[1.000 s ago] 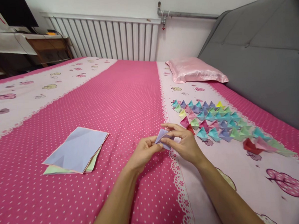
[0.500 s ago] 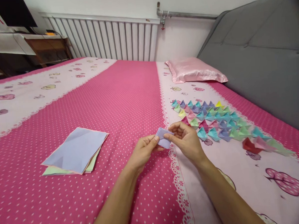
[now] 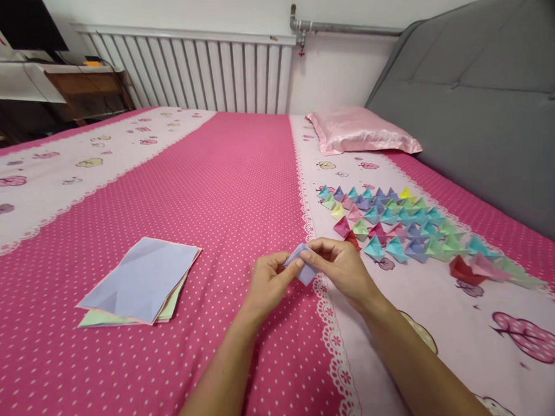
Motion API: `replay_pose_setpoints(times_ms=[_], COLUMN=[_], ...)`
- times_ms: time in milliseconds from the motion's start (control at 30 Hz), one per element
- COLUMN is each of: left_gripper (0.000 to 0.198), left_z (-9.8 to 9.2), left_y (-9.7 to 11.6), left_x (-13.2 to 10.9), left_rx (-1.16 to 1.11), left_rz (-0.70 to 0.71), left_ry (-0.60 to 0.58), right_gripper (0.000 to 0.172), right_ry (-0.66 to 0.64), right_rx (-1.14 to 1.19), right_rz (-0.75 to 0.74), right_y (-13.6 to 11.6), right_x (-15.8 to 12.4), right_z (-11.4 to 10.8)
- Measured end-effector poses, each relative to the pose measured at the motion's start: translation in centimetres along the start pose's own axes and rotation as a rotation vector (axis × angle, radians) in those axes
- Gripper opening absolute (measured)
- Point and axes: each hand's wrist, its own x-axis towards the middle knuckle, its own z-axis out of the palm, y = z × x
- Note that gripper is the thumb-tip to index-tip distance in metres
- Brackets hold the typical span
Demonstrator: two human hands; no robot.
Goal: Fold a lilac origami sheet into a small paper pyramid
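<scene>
Between my two hands is a small folded piece of lilac paper (image 3: 307, 273), held just above the bed. My left hand (image 3: 268, 283) pinches its left side, thumb on the front face. From the right, my right hand (image 3: 343, 265) grips the upper right edge between thumb and fingers. The fingertips behind the paper are partly hidden. Rows of small folded paper boats (image 3: 394, 223) in many colours stand to the right of my right hand. Off to the left lies a loose stack of paper sheets (image 3: 141, 277), lilac on top with pale green underneath.
A pink dotted bedspread (image 3: 238, 166) with lace-patterned bands covers the bed. A pink satin pillow (image 3: 361, 131) lies at the far right, beside a grey padded headboard (image 3: 480, 92). Behind the bed is a white radiator (image 3: 196, 69); a desk with a monitor (image 3: 23, 26) stands far left.
The lilac paper has turned in my hands and now shows a pointed top. Both hands have closed in around it, and my right hand has dropped slightly.
</scene>
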Motion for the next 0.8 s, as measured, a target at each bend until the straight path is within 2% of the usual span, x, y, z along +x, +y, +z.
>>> replay_pose_setpoints(times_ms=[133,233,367,467,633,800], left_gripper=[0.034,0.035,0.036,0.038,0.040,0.029], left_z=[0.02,0.24,0.34,0.18,0.04,0.60], left_y=[0.13,0.16,0.12,0.07,0.12,0.38], left_x=[-0.11,-0.05,0.06,0.06,0.03,0.10], left_rx=[-0.009,-0.029,-0.053,-0.011,0.032,-0.181], left_rz=[-0.009,-0.001,0.026,0.041,0.041,-0.057], left_ry=[-0.085,-0.032,0.072,0.108,0.090,0.131], right_gripper=[0.019,0.021,0.025,0.026,0.027,0.031], right_ry=[0.029,0.092,0.166,0.099,0.036,0.155], right_rx=[0.004,0.038,0.186,0.241,0.163,0.184], right_rz=[-0.004,0.015,0.115,0.173,0.168,0.195], right_y=[0.02,-0.14,-0.31,-0.27,-0.10,0.16], right_x=[0.03,0.16,0.27,0.25,0.27,0.33], right_z=[0.10,0.33,0.57,0.37,-0.27,0.33])
